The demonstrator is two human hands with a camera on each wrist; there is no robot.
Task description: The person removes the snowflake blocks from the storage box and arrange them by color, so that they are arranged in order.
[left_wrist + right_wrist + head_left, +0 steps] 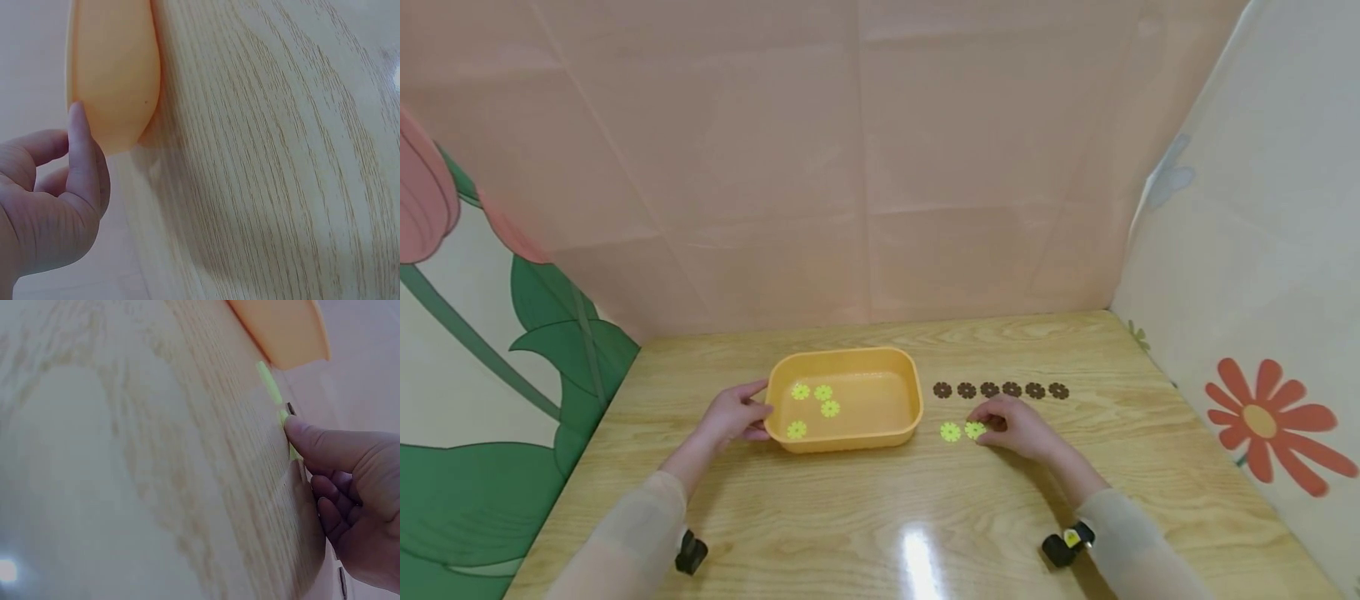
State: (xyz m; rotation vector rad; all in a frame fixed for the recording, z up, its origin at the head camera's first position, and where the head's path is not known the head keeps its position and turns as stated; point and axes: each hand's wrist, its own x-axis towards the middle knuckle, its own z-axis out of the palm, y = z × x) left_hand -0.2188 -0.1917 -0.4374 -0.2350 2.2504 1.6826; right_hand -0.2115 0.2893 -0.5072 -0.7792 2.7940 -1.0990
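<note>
A yellow-orange plastic tub [850, 442] stands on the table with several yellow-green flower-shaped pieces [830, 409] lying in it. My left hand [733, 414] grips the tub's left end, and the left wrist view shows fingers at its wall [119, 75]. Right of the tub, my right hand [1017, 429] holds a yellow-green flower-shaped disc [974, 430] between thumb and fingers, low at the tabletop. In the right wrist view the thumb partly hides that disc [294, 450]. Another yellow-green disc [951, 432] lies flat between the hand and the tub.
Several dark brown flower-shaped discs [967, 390] lie in a row behind the right hand. The wooden table [820, 517] meets a pink cloth backdrop [775, 208] at the back. Flower-printed panels [1225, 250] stand at both sides.
</note>
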